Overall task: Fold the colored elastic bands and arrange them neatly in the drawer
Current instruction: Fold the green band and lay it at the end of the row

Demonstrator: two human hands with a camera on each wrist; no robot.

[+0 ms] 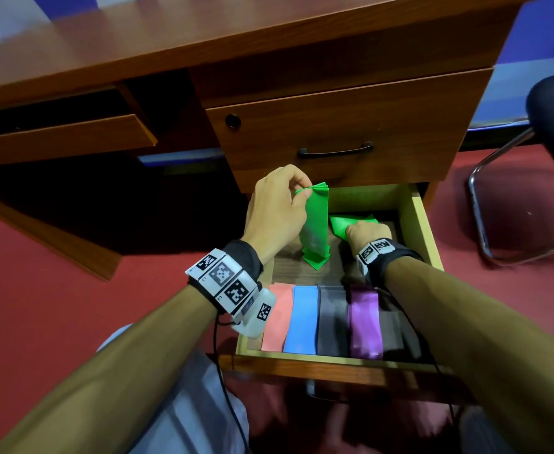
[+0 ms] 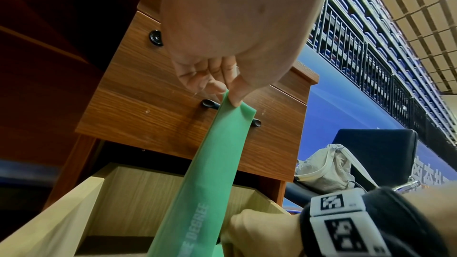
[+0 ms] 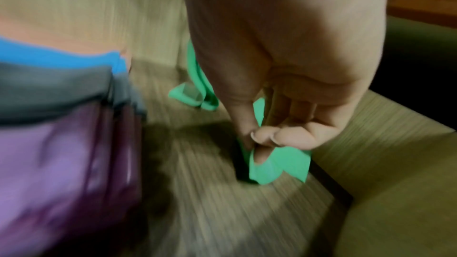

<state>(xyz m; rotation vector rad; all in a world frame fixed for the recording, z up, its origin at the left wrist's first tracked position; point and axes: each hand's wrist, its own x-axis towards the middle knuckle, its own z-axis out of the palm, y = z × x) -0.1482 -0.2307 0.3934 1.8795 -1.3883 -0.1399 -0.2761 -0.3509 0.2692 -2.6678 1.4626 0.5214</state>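
A green elastic band [image 1: 316, 221] hangs over the open drawer [image 1: 419, 221], its lower end resting on the drawer floor. My left hand [image 1: 278, 211] pinches its top end between thumb and fingers [image 2: 235, 95]. My right hand [image 1: 365, 232] is low in the drawer and pinches another part of the green band [image 3: 277, 165], bunched near the back right corner. Folded pink [image 1: 277, 317], blue [image 1: 303, 319], grey [image 1: 331, 322] and purple [image 1: 364, 322] bands lie side by side at the drawer's front.
A shut drawer with a black handle [image 1: 334, 150] sits above the open one, under the wooden desk top [image 1: 236, 37]. A dark chair with a metal frame [image 1: 485, 224] stands on the red carpet to the right, with a pale bag [image 2: 323, 167] on it.
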